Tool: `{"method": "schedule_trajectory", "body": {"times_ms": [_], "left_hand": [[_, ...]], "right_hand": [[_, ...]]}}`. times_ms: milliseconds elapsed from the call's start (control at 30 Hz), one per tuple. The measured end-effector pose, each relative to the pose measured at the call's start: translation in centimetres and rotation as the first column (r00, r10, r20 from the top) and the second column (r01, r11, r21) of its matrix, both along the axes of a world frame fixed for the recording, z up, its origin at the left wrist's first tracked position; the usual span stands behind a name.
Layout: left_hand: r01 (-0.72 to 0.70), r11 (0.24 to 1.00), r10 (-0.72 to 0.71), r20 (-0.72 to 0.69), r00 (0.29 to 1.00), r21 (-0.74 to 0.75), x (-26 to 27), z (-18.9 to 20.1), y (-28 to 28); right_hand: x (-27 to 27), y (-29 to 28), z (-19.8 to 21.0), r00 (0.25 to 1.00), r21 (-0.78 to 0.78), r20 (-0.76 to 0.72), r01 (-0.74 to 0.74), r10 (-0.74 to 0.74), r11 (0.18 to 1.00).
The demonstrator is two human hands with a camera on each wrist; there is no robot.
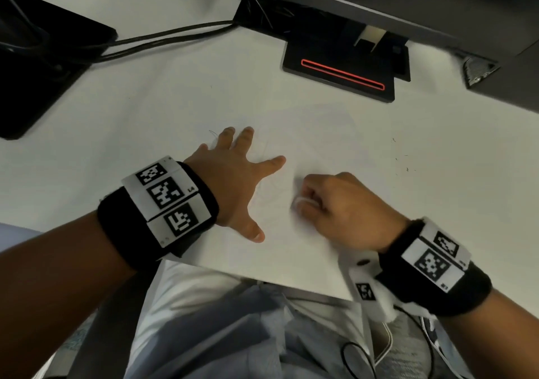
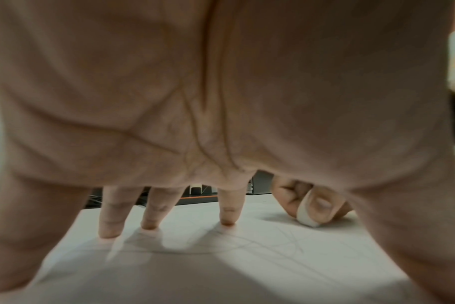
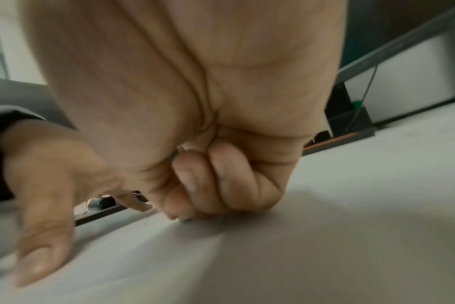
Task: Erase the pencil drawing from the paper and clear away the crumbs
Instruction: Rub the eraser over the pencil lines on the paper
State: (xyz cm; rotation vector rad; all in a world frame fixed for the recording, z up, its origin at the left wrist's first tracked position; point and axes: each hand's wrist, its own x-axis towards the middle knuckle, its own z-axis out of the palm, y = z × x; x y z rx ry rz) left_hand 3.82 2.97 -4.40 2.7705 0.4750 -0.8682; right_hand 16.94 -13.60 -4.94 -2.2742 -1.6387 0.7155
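A white sheet of paper (image 1: 315,145) lies on the white desk, with faint pencil lines (image 2: 294,244) on it. My left hand (image 1: 242,171) lies spread flat on the sheet's left part, fingertips (image 2: 227,222) pressing down. My right hand (image 1: 326,201) is curled in a fist to the right of it and pinches a white eraser (image 1: 303,202) between thumb and fingers. The eraser (image 2: 305,216) touches the paper beside the pencil lines. In the right wrist view the curled right fingers (image 3: 208,185) hide the eraser, and the left thumb (image 3: 42,253) rests on the paper.
A black monitor stand (image 1: 344,66) with a glowing red line stands behind the paper. Dark cables (image 1: 163,37) and a black device (image 1: 35,66) occupy the back left. Small dark crumbs (image 1: 402,157) dot the desk right of the sheet. The desk's front edge (image 1: 262,282) is right below my hands.
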Motion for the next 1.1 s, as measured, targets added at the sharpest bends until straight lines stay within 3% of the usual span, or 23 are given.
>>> {"method": "schedule_trajectory", "body": {"times_ms": [67,167,333,467,633,767,933,1033,1100], "left_hand": [[-0.005,1.000,0.005,0.007,1.000,-0.001,0.0,-0.1,0.0],[-0.010,1.000,0.010,0.003,1.000,-0.011,0.0,-0.2,0.1],[-0.012,1.000,0.012,-0.003,1.000,-0.008,0.0,0.0,0.1],[-0.009,1.000,0.009,-0.004,1.000,-0.005,0.1,-0.1,0.0],[-0.003,1.000,0.003,0.000,1.000,0.004,0.0,-0.3,0.1],[0.003,1.000,-0.003,-0.004,1.000,0.009,0.0,-0.4,0.1],[-0.002,1.000,0.003,-0.014,1.000,0.008,0.0,-0.3,0.1],[0.002,1.000,-0.002,-0.014,1.000,0.013,0.0,-0.3,0.2],[0.005,1.000,-0.005,-0.013,1.000,0.015,0.0,-0.2,0.2]], "right_hand": [[-0.3,-0.1,0.1,0.999,-0.017,0.028,-0.026,0.026,1.000],[-3.3,-0.8,0.0,0.981,-0.036,-0.043,-0.190,0.188,0.981],[0.9,0.2,0.0,0.999,-0.022,0.032,0.040,-0.039,0.999],[-3.0,-0.1,-0.1,0.983,-0.004,-0.061,-0.176,0.176,0.984],[1.0,1.3,0.0,0.998,0.000,0.057,0.005,-0.005,1.000],[-3.1,0.8,0.1,0.974,-0.008,-0.059,-0.218,0.217,0.976],[1.0,2.3,0.2,0.997,-0.007,0.072,-0.035,0.035,0.999],[-2.0,2.1,0.4,0.979,-0.017,0.003,-0.202,0.202,0.979],[-1.9,2.2,0.4,0.977,-0.031,-0.026,-0.213,0.212,0.977]]}}
